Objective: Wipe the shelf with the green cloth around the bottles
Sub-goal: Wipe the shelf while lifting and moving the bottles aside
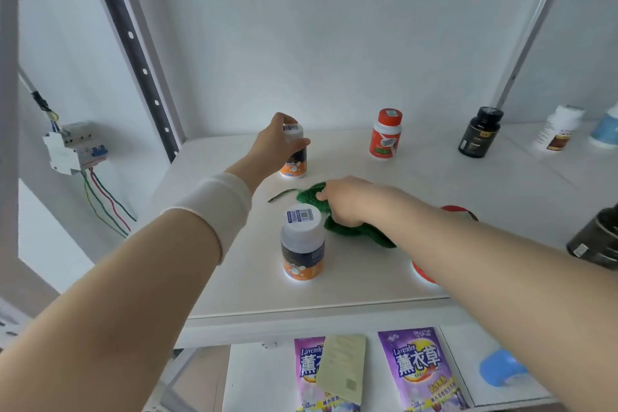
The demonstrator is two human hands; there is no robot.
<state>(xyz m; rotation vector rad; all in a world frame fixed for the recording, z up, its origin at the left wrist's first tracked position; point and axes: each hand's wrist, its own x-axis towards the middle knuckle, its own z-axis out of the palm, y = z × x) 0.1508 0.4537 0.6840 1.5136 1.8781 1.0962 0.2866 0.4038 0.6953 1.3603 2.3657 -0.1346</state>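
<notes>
On the white shelf [334,288] my left hand [272,140] grips a white-capped bottle with a dark and orange label [296,160] near the back left. My right hand [347,201] presses down on the crumpled green cloth [354,231], its fingers curled into the fabric, in the middle of the shelf. A second bottle of the same kind [302,246] stands upright just left of the cloth. A red-capped bottle [386,134] stands at the back. Another red bottle [458,212] is mostly hidden under my right forearm.
Two black bottles stand to the right, one at the back [480,132] and one at the edge [598,241], with white bottles [558,127] beyond. A perforated upright [140,60] frames the left. Lavender packets [418,368] lie on the lower shelf. A breaker box [72,150] hangs on the left wall.
</notes>
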